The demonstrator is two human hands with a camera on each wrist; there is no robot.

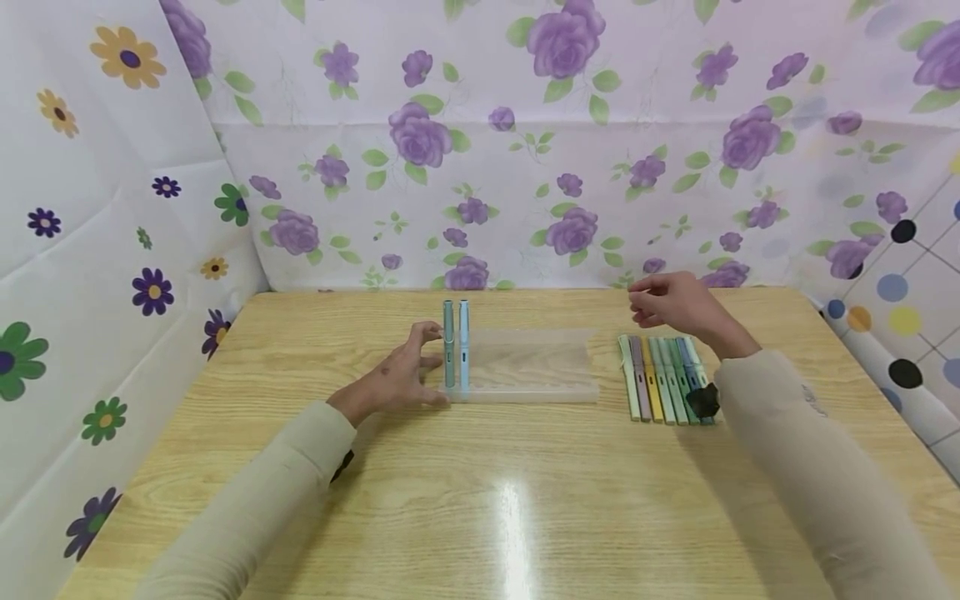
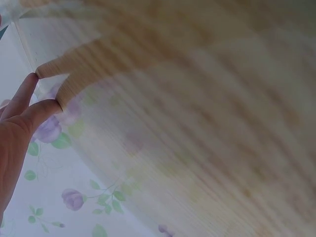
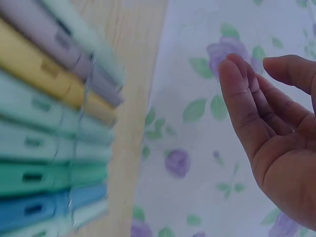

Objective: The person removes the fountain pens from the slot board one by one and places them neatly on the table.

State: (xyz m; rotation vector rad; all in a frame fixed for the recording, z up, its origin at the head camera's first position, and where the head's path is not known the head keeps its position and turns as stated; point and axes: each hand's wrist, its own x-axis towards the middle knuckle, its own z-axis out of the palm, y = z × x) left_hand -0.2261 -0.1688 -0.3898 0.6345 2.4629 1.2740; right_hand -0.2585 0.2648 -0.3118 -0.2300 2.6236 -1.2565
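A clear plastic tray point(image 1: 532, 395) lies in mid-table. In its left end two capped pens stand side by side, a grey-green pen point(image 1: 449, 350) and a light blue pen point(image 1: 464, 350). My left hand point(image 1: 401, 371) spreads around that end, thumb at the front corner and forefinger near the back. In the left wrist view, two fingertips point(image 2: 54, 104) rest on the table. Right of the tray, several capped pens point(image 1: 660, 379) lie in a row. Above and behind them hovers my right hand point(image 1: 678, 308), fingers loosely bent, thumb apart, holding nothing; the right wrist view also shows bare fingers point(image 3: 242, 98).
The wooden table point(image 1: 420, 492) ends at the back against a flowered cloth point(image 1: 495, 208). Patterned cloths hang at the left and right sides too. A dark wrist device point(image 1: 703, 402) partly covers the right-hand pens.
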